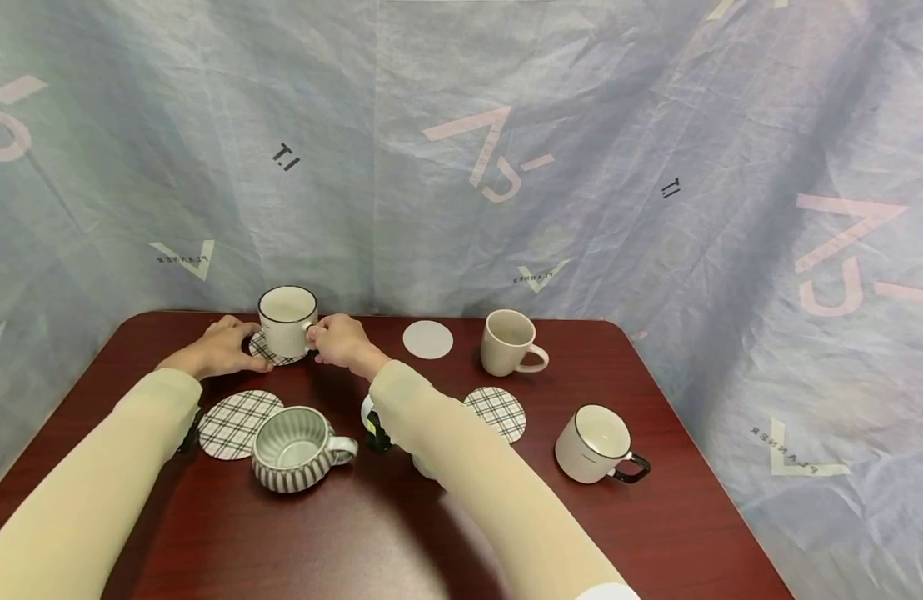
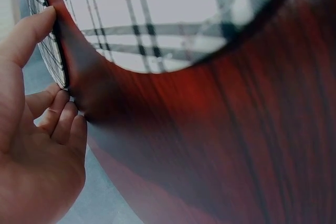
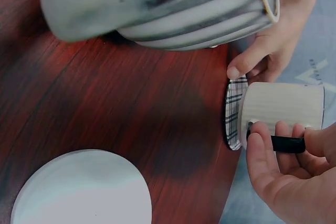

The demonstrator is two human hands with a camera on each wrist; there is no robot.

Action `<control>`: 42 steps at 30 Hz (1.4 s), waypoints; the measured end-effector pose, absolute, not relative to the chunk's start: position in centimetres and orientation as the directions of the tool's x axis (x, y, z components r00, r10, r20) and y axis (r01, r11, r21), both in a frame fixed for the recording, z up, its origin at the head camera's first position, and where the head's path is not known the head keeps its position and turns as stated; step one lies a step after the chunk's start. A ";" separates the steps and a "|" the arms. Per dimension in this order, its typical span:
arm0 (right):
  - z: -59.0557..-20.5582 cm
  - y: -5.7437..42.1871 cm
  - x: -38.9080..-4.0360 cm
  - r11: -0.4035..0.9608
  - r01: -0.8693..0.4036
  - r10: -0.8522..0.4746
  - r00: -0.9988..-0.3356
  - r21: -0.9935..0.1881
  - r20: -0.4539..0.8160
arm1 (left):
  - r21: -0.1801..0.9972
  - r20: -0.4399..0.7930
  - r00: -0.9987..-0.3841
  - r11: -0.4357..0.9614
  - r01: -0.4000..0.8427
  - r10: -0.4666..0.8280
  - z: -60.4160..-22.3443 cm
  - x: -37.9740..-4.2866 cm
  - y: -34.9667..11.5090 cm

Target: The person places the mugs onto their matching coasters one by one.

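Observation:
At the far left of the table, my right hand (image 1: 343, 340) grips the black handle (image 3: 287, 144) of a white mug (image 1: 287, 323) with a dark rim. The mug stands upright over a round plaid coaster (image 3: 234, 114); whether its base rests fully on it, I cannot tell. My left hand (image 1: 225, 346) holds that coaster by its edge, the thumb (image 2: 39, 27) on one side and the fingertips (image 2: 62, 100) on the other. Nearer to me, a grey ribbed mug (image 1: 292, 450) sits partly over a second plaid coaster (image 1: 232, 427).
A beige mug (image 1: 502, 346) stands at the back right, beside a plain white coaster (image 1: 428, 339). Another plaid coaster (image 1: 499, 410) lies in front of it. A white mug with a black handle (image 1: 592, 443) is at the right. A printed cloth (image 1: 461, 167) hangs behind the table.

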State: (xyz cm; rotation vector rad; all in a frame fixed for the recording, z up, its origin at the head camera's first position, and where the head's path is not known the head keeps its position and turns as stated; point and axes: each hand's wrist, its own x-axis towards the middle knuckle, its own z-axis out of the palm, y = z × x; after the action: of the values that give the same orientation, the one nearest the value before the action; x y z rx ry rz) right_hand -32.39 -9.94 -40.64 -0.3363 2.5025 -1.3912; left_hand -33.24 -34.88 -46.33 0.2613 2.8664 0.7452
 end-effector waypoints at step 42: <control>-41.9 -11.8 -33.6 0.569 -0.128 -0.330 -0.940 -0.812 -0.083 | 0.502 -0.162 -0.968 0.861 0.087 0.192 -46.5 -33.4 -34.8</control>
State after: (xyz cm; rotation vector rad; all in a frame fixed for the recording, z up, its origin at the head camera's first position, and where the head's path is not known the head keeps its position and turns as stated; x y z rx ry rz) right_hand -33.55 -11.78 -41.95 -0.3817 2.5768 -1.3069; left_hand -33.40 -34.82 -46.54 0.2149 2.8290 0.7485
